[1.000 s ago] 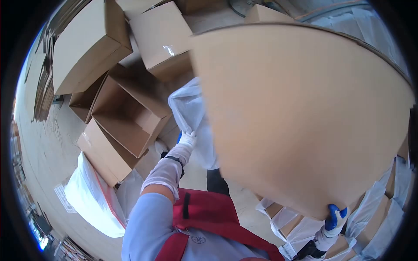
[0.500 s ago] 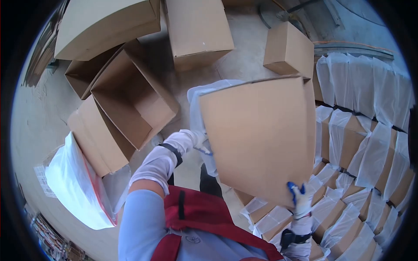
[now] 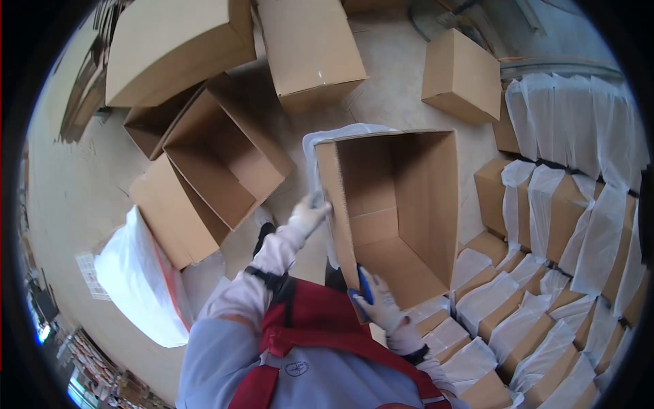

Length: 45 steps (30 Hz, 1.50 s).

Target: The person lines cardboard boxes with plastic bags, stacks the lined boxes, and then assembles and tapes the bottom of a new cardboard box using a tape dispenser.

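Note:
An open cardboard box (image 3: 426, 204) is tilted so that its bare inside faces me. A translucent plastic bag (image 3: 310, 160) hangs along its left outer side and shows above the far rim. My left hand (image 3: 310, 213), in a white glove, is closed at that left side on the bag, against the box wall; its fingertips are partly hidden. Gripping the near left edge of the box is my right hand (image 3: 379, 300), in a white glove with blue on the fingers, its fingers wrapped over the wall.
Another open box (image 3: 228, 146) lies to the left, beside a heap of white plastic bags (image 3: 139, 279). Closed cartons (image 3: 310, 48) stand at the back, with a smaller carton (image 3: 460, 75) at the back right. Several rows of plastic-draped boxes (image 3: 552, 204) fill the right side.
The box has turned from showing a flat outer side to showing its open inside. My right hand has moved left, from the far right corner to the near left edge.

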{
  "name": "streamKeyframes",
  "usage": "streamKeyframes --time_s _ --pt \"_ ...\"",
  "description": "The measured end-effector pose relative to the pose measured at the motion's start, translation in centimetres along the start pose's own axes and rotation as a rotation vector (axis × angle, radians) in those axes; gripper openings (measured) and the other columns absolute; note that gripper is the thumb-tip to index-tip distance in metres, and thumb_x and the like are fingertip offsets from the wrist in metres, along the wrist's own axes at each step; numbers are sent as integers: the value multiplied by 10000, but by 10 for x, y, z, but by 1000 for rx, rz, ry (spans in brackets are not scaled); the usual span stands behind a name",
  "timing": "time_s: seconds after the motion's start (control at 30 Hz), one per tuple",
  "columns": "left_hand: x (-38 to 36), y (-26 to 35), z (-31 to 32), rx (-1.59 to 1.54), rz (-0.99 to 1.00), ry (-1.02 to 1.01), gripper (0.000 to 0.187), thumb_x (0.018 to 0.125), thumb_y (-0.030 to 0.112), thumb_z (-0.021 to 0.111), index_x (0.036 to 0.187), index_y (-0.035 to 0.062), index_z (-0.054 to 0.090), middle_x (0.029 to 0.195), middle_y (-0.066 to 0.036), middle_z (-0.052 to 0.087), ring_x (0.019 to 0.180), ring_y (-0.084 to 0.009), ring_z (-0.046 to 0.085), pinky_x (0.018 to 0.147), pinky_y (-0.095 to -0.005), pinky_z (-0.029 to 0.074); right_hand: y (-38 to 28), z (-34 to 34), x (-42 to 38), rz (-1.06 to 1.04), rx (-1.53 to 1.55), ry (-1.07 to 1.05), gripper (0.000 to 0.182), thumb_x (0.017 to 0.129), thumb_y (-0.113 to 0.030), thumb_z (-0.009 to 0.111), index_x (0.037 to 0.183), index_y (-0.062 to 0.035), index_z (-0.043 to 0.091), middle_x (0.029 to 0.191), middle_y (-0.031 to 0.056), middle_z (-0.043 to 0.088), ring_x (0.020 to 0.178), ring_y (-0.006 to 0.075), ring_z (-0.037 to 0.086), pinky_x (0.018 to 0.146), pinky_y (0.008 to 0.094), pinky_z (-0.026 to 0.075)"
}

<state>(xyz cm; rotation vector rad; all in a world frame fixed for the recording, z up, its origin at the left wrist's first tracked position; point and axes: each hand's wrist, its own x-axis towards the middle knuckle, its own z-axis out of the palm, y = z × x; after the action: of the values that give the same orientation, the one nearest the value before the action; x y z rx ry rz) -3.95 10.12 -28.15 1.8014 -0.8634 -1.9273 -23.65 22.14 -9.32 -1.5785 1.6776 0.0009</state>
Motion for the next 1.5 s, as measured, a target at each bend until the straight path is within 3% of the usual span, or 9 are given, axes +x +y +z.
streamKeyframes --time_s 0.17,0.33,0.63,0.77,0.83,1.03,1.17,1.33,1.5 --pt "-62 83 26 139 568 310 796 811 265 659 1434 157 174 1369 -159 383 1154 -269 494 875 -346 449 69 -108 0 79 -174 647 764 727 -354 678 1337 -36 345 1342 221 373 1224 439 331 997 496 302" --pt "-68 112 63 331 80 433 815 781 164 614 1431 115 124 1137 -252 561 1063 -374 545 920 -376 430 198 -68 58 421 -26 162 642 770 -411 611 1266 -33 458 1215 226 509 1145 371 465 966 431 367" --pt "-51 87 54 336 213 506 835 764 179 628 1440 234 141 897 -176 615 695 -248 600 619 -363 502 228 -37 89 320 -117 259 429 787 -415 596 932 -12 620 826 197 646 809 375 616 725 452 472" --pt "-36 43 41 32 753 407 897 730 311 693 1403 -3 191 1474 -183 81 1381 -280 76 1097 -283 142 238 -28 72 376 -114 286 532 810 -416 598 1173 -33 532 1088 198 594 997 317 579 865 373 439" --pt "-97 42 5 98 228 65 815 784 436 607 1385 8 260 1438 -210 223 1358 -319 168 1106 -335 141 251 -26 51 242 11 332 564 859 -358 563 1296 -32 420 1259 185 490 1132 278 497 952 331 376" --pt "-233 -110 -282 1021 320 960 645 830 465 531 1328 77 400 1411 -168 318 1345 -304 224 1077 -543 91 223 -14 -62 241 168 465 575 931 -278 478 1373 24 269 1402 179 321 1260 264 355 1041 327 275" --pt "-343 -227 -451 845 -639 727 714 862 556 355 1422 132 227 1487 -108 167 1384 -249 108 1073 -575 38 194 17 -117 378 237 461 509 931 -250 482 1328 42 352 1343 183 396 1189 268 419 993 315 326" --pt "-403 -446 -531 698 -478 529 706 874 577 320 1441 193 149 1499 -124 93 1381 -314 86 1087 -516 135 113 17 -109 315 77 380 463 929 -250 480 1280 45 414 1281 163 466 1159 263 441 993 311 318" --pt "-421 -313 -475 369 -605 779 1000 673 652 601 1442 296 69 1494 -175 34 1376 -362 46 1072 -557 120 39 5 -67 295 308 360 460 913 -246 519 1280 17 428 1295 117 465 1178 219 431 997 311 309"
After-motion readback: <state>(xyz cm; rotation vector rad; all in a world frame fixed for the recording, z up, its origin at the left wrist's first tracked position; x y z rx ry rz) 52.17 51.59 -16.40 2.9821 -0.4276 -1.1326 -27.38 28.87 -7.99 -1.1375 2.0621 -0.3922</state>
